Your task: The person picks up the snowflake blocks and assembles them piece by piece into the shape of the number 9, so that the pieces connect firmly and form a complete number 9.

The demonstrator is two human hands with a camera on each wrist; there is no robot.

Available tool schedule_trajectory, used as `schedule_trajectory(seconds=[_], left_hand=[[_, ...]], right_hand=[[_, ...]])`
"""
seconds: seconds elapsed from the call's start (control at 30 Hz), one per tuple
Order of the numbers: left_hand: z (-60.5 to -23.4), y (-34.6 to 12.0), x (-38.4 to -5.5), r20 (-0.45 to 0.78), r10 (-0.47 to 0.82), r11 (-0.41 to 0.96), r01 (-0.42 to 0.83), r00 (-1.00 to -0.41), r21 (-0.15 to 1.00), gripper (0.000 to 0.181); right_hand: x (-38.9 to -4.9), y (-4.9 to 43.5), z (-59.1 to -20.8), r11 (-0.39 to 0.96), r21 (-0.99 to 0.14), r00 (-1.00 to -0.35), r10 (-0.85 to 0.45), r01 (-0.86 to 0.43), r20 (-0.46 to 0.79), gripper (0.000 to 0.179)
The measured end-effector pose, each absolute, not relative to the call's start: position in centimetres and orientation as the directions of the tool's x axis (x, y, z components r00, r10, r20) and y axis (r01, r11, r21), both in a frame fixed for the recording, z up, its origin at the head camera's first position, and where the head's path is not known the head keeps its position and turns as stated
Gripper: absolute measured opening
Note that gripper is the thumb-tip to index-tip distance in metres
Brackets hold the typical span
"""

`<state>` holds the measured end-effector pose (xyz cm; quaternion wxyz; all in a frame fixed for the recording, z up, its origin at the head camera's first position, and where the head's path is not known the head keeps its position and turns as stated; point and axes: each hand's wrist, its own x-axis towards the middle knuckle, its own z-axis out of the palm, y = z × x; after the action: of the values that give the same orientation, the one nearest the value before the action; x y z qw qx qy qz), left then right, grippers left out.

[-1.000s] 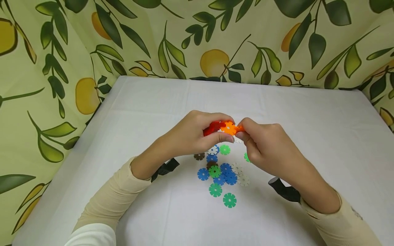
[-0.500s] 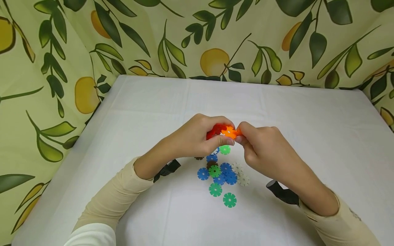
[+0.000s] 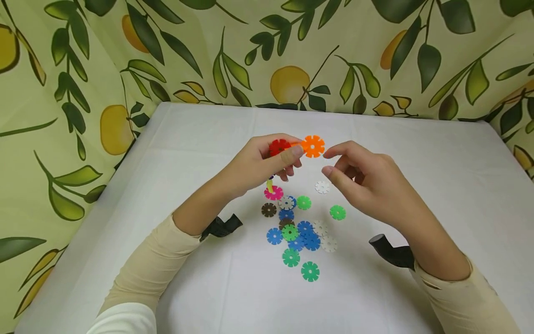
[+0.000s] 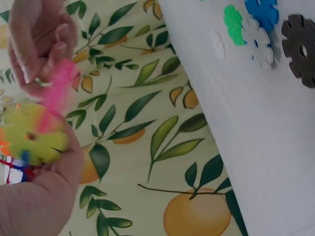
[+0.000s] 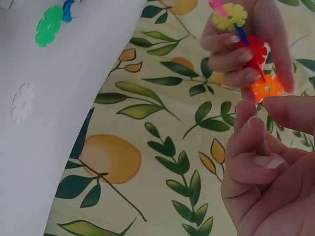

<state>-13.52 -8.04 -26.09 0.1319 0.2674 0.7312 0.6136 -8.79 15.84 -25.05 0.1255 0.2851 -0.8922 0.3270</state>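
My left hand pinches a chain of notched plastic linking discs, held up over the white table. At its right end an orange disc faces the camera, with a red disc nearer the palm. Below the hand hang a yellow disc and a pink disc. In the right wrist view a blue disc, seen edge-on, links the yellow and red ones. My right hand holds nothing; its bent thumb and forefinger stand apart, just right of the orange disc.
Loose discs lie on the table under and in front of my hands: several blue ones, green ones, white ones and a brown one. A leaf-and-fruit patterned cloth hangs behind the table.
My right hand has let go of the orange disc and drawn off to the right. My left hand has risen and turned with the chain, bringing the red and orange discs face-on.
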Motion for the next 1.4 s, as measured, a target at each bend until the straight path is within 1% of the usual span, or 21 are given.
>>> schedule_trajectory(seconds=[0.07,0.13,0.23,0.3,0.4,0.47,0.57,0.67,0.8,0.97,1.07,1.27,1.4], left_hand=[[-26.0,-8.1,-13.6,0.101,0.538,0.07,0.163,-0.837,0.984,0.027],[-25.9,-8.2,-13.6,0.085,0.533,0.038,0.124,-0.842,0.992,0.028],[-25.9,-8.2,-13.6,0.086,0.525,0.031,0.12,-0.847,0.992,0.025],[-25.9,-8.2,-13.6,0.086,0.52,0.039,0.125,-0.85,0.991,0.021],[-26.0,-8.2,-13.6,0.089,0.515,0.041,0.129,-0.853,0.991,0.017],[-26.0,-8.3,-13.6,0.095,0.522,0.027,0.128,-0.848,0.991,0.024],[-25.9,-8.4,-13.7,0.11,0.548,-0.03,0.112,-0.829,0.993,0.035],[-25.8,-8.4,-13.6,0.118,0.58,-0.084,0.084,-0.806,0.993,0.036],[-25.8,-8.3,-13.5,0.105,0.599,-0.119,0.041,-0.794,0.992,0.03],[-25.8,-8.2,-13.5,0.085,0.604,-0.13,0.007,-0.792,0.991,0.022],[-25.7,-8.2,-13.5,0.077,0.594,-0.102,0.02,-0.8,0.995,0.021],[-25.9,-8.0,-13.6,0.072,0.549,0.008,0.092,-0.832,0.996,0.026],[-26.2,-8.1,-13.6,0.096,0.549,0.038,0.139,-0.83,0.99,0.024]], right_hand=[[-9.2,16.0,-25.2,0.643,-0.505,-0.817,-0.43,-0.576,0.384,0.02],[-9.6,16.1,-25.4,0.659,-0.505,-0.83,-0.435,-0.557,0.348,0.014],[-10.4,16.3,-26.0,0.676,-0.513,-0.847,-0.456,-0.529,0.271,0.009],[-11.0,16.4,-26.7,0.687,-0.523,-0.856,-0.476,-0.504,0.199,0.008],[-11.9,16.2,-27.8,0.713,-0.525,-0.858,-0.51,-0.465,0.066,0.01],[-12.4,15.8,-28.7,0.736,-0.508,-0.845,-0.534,-0.448,-0.027,0.014],[-12.8,15.1,-29.8,0.761,-0.484,-0.818,-0.557,-0.432,-0.146,0.019],[-12.7,14.4,-30.8,0.779,-0.463,-0.791,-0.567,-0.423,-0.231,0.026],[-12.5,13.7,-31.8,0.791,-0.426,-0.777,-0.572,-0.439,-0.263,0.032],[-12.6,13.5,-32.4,0.798,-0.418,-0.781,-0.565,-0.434,-0.266,0.026],[-12.7,13.6,-32.3,0.796,-0.45,-0.769,-0.562,-0.404,-0.304,0.024],[-12.9,14.1,-31.9,0.788,-0.494,-0.733,-0.572,-0.368,-0.367,0.024],[-13.0,14.2,-31.8,0.78,-0.505,-0.715,-0.586,-0.369,-0.382,0.021]])
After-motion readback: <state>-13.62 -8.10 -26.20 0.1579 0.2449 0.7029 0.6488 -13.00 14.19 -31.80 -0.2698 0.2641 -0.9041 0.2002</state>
